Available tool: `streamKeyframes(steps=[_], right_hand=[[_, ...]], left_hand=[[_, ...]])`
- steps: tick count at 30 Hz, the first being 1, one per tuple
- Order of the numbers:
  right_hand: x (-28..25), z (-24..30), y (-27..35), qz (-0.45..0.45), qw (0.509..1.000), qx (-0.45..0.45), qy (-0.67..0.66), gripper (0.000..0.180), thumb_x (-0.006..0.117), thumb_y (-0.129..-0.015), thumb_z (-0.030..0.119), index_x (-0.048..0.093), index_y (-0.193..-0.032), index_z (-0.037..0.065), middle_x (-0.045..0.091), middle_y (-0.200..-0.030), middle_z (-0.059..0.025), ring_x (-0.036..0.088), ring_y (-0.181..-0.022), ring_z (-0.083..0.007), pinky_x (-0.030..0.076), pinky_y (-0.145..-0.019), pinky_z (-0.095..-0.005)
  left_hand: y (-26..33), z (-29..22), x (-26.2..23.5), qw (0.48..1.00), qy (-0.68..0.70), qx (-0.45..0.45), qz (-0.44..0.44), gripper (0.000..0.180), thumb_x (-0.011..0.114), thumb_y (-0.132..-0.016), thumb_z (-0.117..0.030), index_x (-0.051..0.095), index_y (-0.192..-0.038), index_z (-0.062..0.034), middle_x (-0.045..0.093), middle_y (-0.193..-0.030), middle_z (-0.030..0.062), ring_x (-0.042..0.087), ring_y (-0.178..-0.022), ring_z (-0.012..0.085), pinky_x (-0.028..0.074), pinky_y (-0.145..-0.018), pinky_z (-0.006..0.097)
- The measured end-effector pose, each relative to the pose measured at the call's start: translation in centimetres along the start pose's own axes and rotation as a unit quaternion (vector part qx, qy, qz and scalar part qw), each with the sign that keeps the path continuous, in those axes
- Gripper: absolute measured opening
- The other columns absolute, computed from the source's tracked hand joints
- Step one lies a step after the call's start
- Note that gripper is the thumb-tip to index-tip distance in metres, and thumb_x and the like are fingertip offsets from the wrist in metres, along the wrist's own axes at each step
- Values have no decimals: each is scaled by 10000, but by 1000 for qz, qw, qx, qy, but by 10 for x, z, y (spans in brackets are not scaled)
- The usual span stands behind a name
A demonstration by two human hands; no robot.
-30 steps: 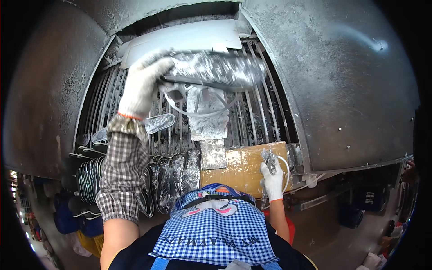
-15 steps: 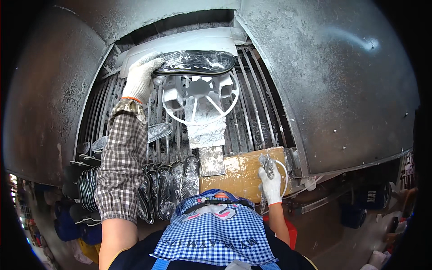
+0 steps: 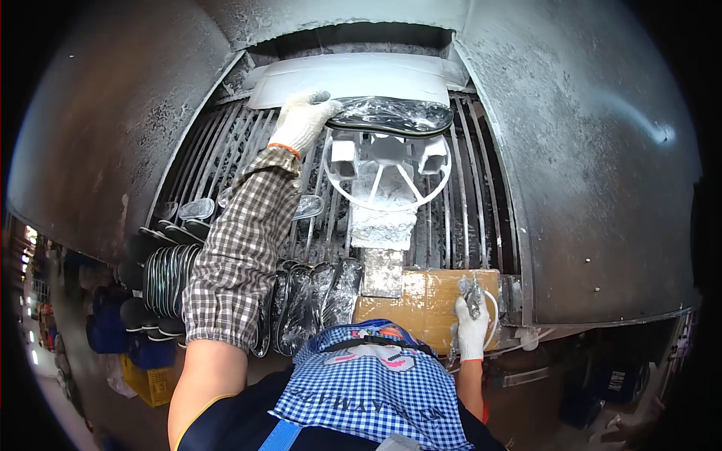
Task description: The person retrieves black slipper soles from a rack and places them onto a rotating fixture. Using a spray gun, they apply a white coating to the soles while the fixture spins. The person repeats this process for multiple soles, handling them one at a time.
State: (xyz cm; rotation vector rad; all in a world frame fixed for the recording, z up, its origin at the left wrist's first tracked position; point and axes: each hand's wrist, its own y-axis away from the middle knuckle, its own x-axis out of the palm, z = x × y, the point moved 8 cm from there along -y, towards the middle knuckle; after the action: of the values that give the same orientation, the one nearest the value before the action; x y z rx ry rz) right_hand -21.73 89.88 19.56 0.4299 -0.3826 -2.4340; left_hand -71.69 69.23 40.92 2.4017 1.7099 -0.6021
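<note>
My left hand (image 3: pixel 304 120), in a white knit glove with a checked sleeve above it, is closed on the left end of a black shoe sole (image 3: pixel 395 115) covered in clear film. The sole lies crosswise over the far part of a white-coated spoked wheel (image 3: pixel 389 203); I cannot tell whether it rests on the blocks there. My right hand (image 3: pixel 471 328), also gloved, is closed around a small metal spray gun (image 3: pixel 474 293) with a pale hose. It stays low at the right, over a tape-covered cardboard panel (image 3: pixel 421 289).
Metal bars (image 3: pixel 470 195) run beneath the wheel, between tall stained metal walls (image 3: pixel 594 173). A white sheet (image 3: pixel 353 75) stands behind. Several film-wrapped soles (image 3: pixel 312 304) are packed at the near left, beside a stack of dark soles (image 3: pixel 169 278). A yellow crate (image 3: pixel 148 382) sits lower left.
The whole view has shifted, so most things appear farther right. Relative to the wheel, the sole has moved slightly right, its right end now lower. Both hands keep their grips.
</note>
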Motion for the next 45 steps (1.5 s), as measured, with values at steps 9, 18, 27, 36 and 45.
streamKeyframes(steps=[9,18,27,36,45], right_hand=[[-1,-6,-4,9,999,-25,24,552,665,-1016,117,534,-1547,40,712,-1232,-88,681,-973,-153,542,-858,-293],[28,86,4,89,985,-149,-8,697,644,-1043,141,348,-1651,-24,633,-1486,-166,600,-1349,-204,462,-1119,-310],[103,233,37,243,927,-234,-162,657,659,-1065,139,368,-1621,-56,701,-1232,-129,681,-956,-140,583,-871,-283],[155,310,71,306,860,-384,-141,631,726,-987,68,489,-1550,-88,652,-1423,-180,618,-1281,-211,487,-1096,-344],[158,309,62,293,876,-363,-125,588,614,-1024,7,440,-1574,-106,578,-1544,-214,584,-1380,-223,437,-1180,-355]], left_hand=[[5,7,3,999,-22,-38,20,593,790,-916,-300,677,-1371,63,772,-1180,184,720,-989,207,562,-898,322],[69,101,-12,969,158,-55,-180,636,742,-999,-321,561,-1501,24,675,-1398,159,652,-1189,223,510,-1045,365],[174,132,101,804,561,-191,60,307,665,-1009,-210,627,-1274,-61,736,-1138,100,711,-1024,253,593,-904,396],[189,87,134,756,601,-200,163,585,578,-1025,-320,454,-1530,-50,658,-1365,165,706,-1166,269,615,-954,431],[190,70,144,725,635,-221,153,393,408,-1147,-247,590,-1365,26,702,-1231,182,712,-1128,274,598,-1026,431]])
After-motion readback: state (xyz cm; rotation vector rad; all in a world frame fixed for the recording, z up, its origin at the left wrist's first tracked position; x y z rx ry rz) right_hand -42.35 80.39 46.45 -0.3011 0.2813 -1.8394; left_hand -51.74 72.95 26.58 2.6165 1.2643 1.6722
